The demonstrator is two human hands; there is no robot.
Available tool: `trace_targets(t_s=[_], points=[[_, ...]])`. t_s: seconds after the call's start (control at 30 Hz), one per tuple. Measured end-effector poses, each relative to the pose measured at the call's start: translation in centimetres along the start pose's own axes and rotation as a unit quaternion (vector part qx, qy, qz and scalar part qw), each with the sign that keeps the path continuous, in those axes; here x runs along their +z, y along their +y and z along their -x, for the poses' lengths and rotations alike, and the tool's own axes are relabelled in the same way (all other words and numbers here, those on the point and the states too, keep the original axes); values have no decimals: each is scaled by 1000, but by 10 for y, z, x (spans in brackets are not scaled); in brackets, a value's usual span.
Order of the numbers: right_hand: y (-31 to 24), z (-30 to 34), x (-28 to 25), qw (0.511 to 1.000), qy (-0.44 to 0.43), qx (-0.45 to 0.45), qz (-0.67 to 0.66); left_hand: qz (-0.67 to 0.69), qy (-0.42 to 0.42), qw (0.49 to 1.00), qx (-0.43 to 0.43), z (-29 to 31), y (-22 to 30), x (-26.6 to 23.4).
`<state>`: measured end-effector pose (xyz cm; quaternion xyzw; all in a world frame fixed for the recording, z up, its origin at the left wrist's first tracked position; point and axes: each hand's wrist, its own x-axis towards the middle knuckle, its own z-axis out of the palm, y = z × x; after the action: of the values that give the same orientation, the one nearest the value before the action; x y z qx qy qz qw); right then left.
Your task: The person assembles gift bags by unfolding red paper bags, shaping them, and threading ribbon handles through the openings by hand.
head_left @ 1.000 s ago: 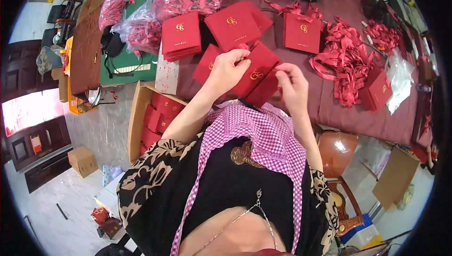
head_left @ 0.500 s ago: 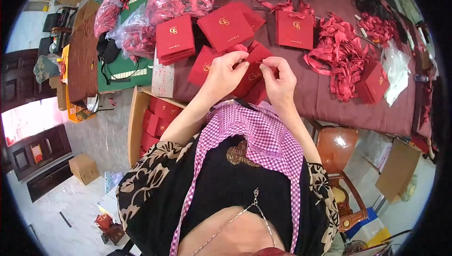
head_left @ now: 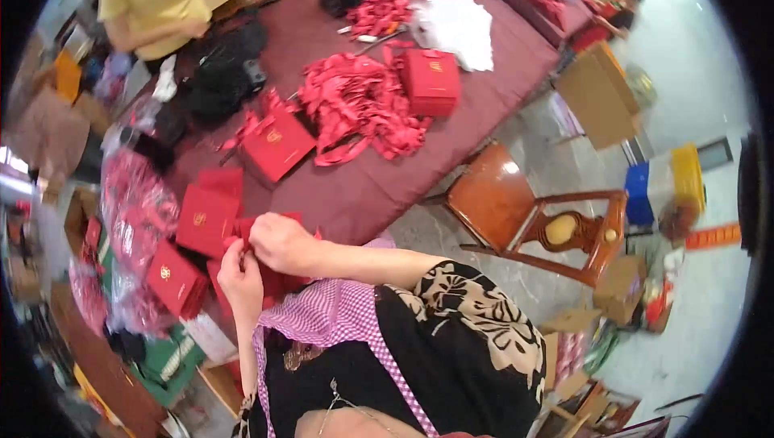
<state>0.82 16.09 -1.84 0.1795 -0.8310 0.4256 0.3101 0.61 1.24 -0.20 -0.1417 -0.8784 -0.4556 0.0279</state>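
My left hand (head_left: 240, 277) and my right hand (head_left: 284, 243) are close together at the table's near edge, fingers pinched. A bit of red ribbon (head_left: 231, 242) shows at the left fingertips; my right fingers are curled, and what they pinch is mostly hidden. Below and behind them lie red gift bags with gold print, partly covered by my hands. Further red bags (head_left: 208, 220) sit just beyond, and a stack of them (head_left: 176, 278) stands left of my left hand. Another stack with ribbon handles (head_left: 276, 146) lies farther off.
A heap of red ribbons (head_left: 359, 107) lies on the maroon tablecloth (head_left: 355, 200), beside more red bags (head_left: 430, 81) and white plastic (head_left: 455, 27). Clear plastic sacks (head_left: 137, 208) of red items stand left. A wooden chair (head_left: 504, 196) is right. A person in yellow (head_left: 157, 3) stands across the table.
The view has swung to the right, so the chair and far table end show more. Both hands stay together at the bags, with the right hand now closer to the left.
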Motion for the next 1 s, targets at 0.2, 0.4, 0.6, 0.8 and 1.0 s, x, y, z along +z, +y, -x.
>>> trace_targets(t_s=[0.2, 0.4, 0.6, 0.8, 1.0], points=[[2, 2, -15, 998, -20, 8, 59, -14, -16, 997, 71, -11, 4, 15], [7, 8, -12, 973, 42, 193, -119, -37, 6, 995, 92, -12, 11, 20], [6, 11, -13, 961, 57, 220, -159, -43, -5, 993, 113, -10, 15, 20], [10, 15, -13, 1000, 28, -2, 1, -47, -2, 992, 119, -10, 15, 18], [4, 13, -13, 981, 46, 154, -106, -42, -2, 993, 112, -9, 14, 20]])
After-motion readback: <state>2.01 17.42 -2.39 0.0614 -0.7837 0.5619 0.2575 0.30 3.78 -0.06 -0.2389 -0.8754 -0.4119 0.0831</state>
